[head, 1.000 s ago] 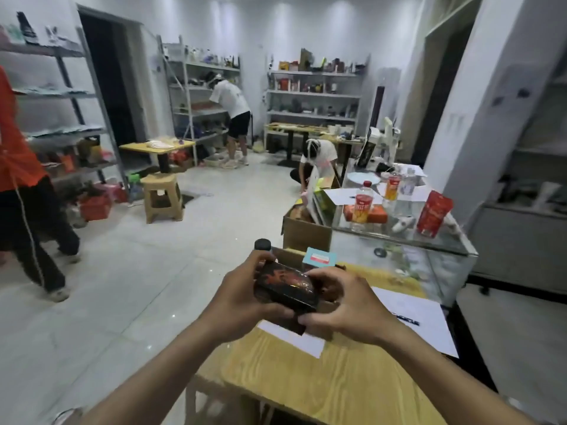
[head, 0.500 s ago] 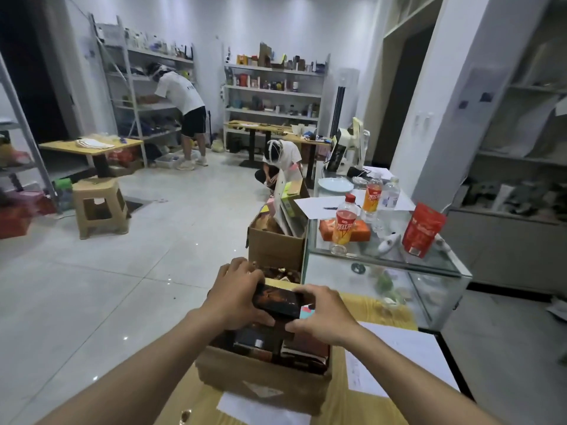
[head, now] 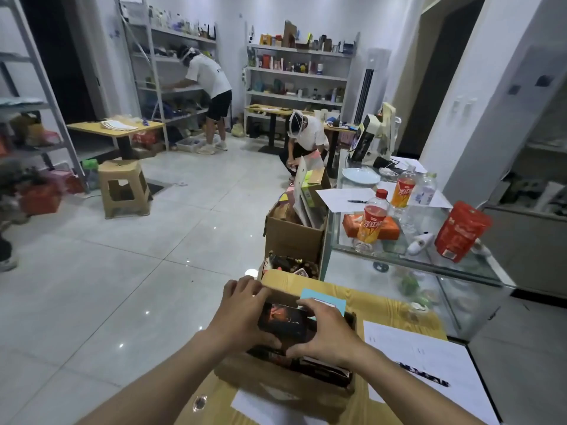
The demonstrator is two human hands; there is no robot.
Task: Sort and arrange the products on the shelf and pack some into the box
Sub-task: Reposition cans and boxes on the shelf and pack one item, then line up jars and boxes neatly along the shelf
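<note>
White walls (head: 322, 16) are enclosing the room, and a pale grey tiled floor (head: 122, 271) is catching small glints of light. White shelving units (head: 297, 74) are lining the far wall, a dark doorway (head: 55, 56) is opening at the left, a tan plastic stool (head: 124, 188) is standing beside a small wooden table (head: 92, 127), and a glass display case (head: 362, 271) is standing at the right

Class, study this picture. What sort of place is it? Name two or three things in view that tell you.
Probably a small stockroom or a shop's packing room. Metal shelves hold mixed products, open cardboard boxes of goods stand on the floor, and a glass counter carries bottles.
</note>
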